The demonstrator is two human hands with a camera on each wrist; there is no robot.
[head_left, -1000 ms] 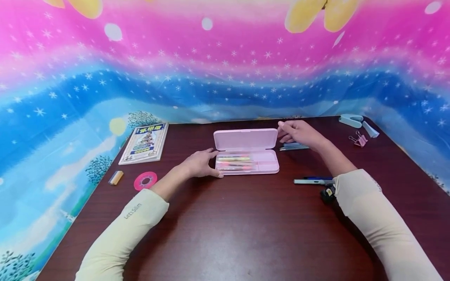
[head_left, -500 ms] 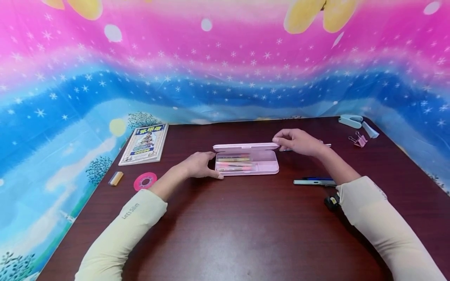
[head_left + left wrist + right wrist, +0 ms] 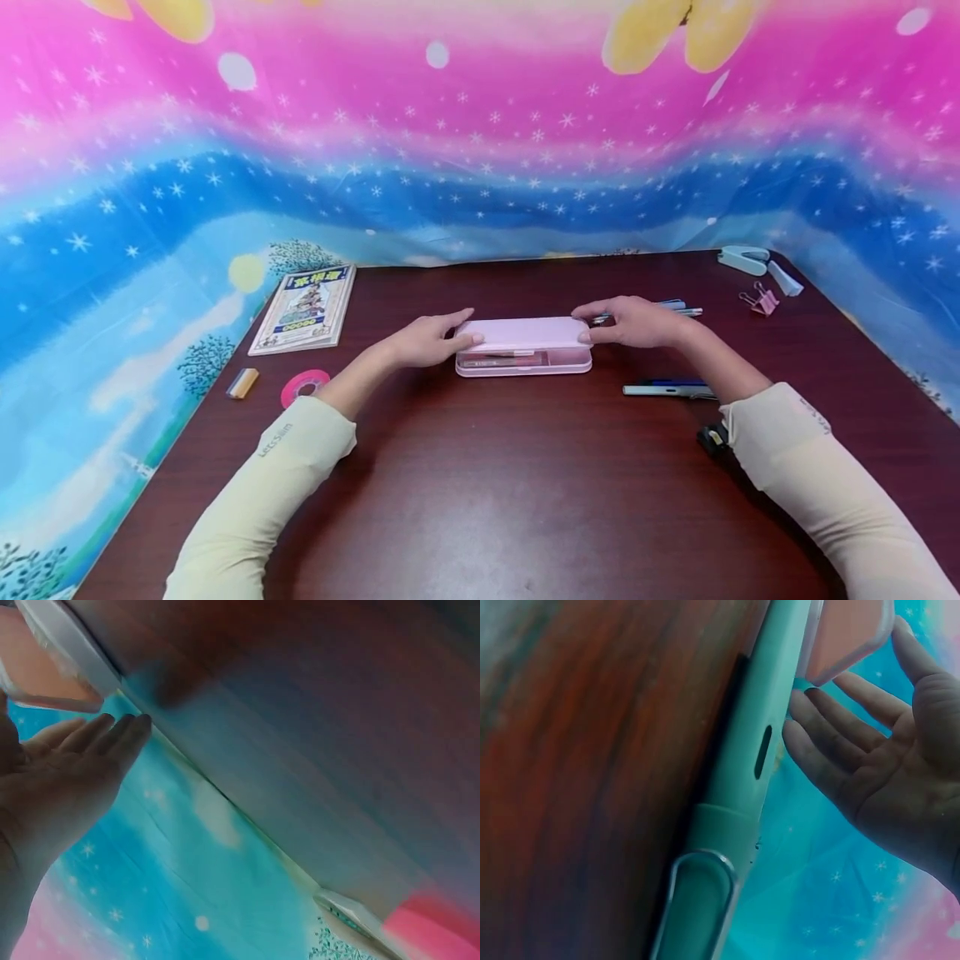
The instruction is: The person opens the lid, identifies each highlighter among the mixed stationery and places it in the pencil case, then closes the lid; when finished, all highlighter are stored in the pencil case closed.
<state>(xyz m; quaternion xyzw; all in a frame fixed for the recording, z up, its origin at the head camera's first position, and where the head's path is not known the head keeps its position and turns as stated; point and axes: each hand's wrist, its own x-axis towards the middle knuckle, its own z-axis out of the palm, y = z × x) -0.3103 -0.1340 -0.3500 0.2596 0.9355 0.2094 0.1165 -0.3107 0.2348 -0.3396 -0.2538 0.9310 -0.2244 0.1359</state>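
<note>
In the head view a pink pencil case (image 3: 525, 332) stands mid-table with its lid tilted low over the tray. Through the front gap show pens (image 3: 510, 360), partly hidden. My left hand (image 3: 423, 342) is at the case's left end, its thumb on the lid and its fingers straight. My right hand (image 3: 637, 322) pinches the lid's right end between thumb and forefinger. The right wrist view shows this hand (image 3: 889, 754) by the lid (image 3: 851, 634), with a mint-green pen (image 3: 735, 780) close to the camera. In the left wrist view, straight fingers extend from my left hand (image 3: 71, 765) near the case (image 3: 71, 645).
Books (image 3: 303, 308), an eraser (image 3: 242, 383) and pink tape (image 3: 303, 386) lie left. To the right are pens (image 3: 667, 389), blue-grey pens (image 3: 678, 310), a small black object (image 3: 712, 437), a pink binder clip (image 3: 761, 298) and a mint stapler (image 3: 744, 259). A patterned cloth (image 3: 480, 167) hangs behind.
The pencil case's lid has swung from upright down toward me, nearly onto the tray. My right hand came down with it. My left hand moved up from the tray's side to the lid.
</note>
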